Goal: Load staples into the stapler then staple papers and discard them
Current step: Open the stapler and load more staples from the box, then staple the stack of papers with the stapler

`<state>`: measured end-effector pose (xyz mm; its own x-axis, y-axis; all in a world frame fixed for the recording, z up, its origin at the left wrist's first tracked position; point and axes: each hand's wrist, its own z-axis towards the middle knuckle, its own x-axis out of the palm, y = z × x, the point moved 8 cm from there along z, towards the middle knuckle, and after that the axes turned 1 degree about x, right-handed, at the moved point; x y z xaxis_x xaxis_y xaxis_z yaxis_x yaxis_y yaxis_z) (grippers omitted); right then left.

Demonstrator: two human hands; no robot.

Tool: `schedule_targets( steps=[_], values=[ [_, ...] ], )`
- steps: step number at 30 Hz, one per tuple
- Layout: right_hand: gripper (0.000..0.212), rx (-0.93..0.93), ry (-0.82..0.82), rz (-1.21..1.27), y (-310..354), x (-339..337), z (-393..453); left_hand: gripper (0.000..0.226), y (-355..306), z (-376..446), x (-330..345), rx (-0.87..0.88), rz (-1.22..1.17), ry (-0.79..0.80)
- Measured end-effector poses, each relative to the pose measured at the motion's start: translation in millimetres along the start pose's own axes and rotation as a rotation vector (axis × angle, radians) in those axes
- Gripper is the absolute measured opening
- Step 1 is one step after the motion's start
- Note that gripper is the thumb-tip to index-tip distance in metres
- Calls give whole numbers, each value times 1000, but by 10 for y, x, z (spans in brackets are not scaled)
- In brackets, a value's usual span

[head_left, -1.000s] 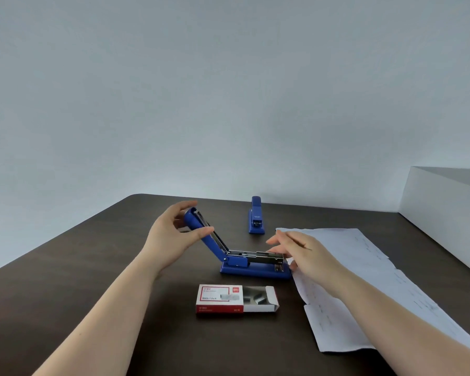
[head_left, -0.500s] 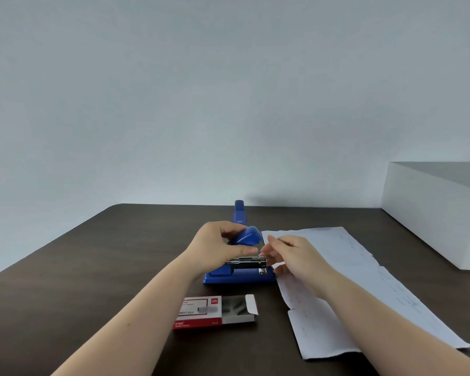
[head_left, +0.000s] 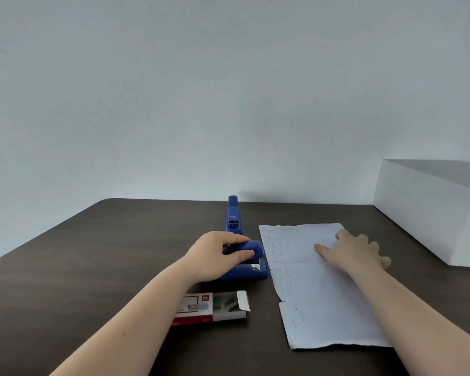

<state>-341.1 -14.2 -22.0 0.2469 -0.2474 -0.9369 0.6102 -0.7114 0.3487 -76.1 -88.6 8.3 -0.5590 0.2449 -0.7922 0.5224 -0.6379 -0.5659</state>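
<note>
One dark bench [head_left: 92, 267] is carrying one white box [head_left: 429, 213] at its right edge, one sheet of paper [head_left: 318, 302] right of centre, two blue staplers and one staple box [head_left: 212, 308]. The near stapler [head_left: 251, 270] is sitting closed at the paper's left edge; the far stapler [head_left: 233, 214] is lying by the back edge. The left hand [head_left: 217, 256] is curling its fingers [head_left: 244, 255] around the near stapler's top. The right hand [head_left: 353, 253] is lying flat, fingers spread, holding nothing.
</note>
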Motion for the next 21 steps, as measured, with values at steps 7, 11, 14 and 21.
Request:
schedule_targets(
  steps=[7, 11, 14, 21],
  values=[
    [81, 39, -16, -24, -106, -25, 26, 31, 93, -40, -48, -12, -30, -22],
    [85, 28, -14, 17, -68, -17, 51, 31, 115, -44, -41, -16, -38, -25],
    [84, 12, -14, 64, -39, 3, 68, 31, 113, -49, -45, -12, -36, -33],
    [49, -207, -55, 220, 93, -12, 38, 37, 137, -46, -28, -27, -20, -45]
  ],
)
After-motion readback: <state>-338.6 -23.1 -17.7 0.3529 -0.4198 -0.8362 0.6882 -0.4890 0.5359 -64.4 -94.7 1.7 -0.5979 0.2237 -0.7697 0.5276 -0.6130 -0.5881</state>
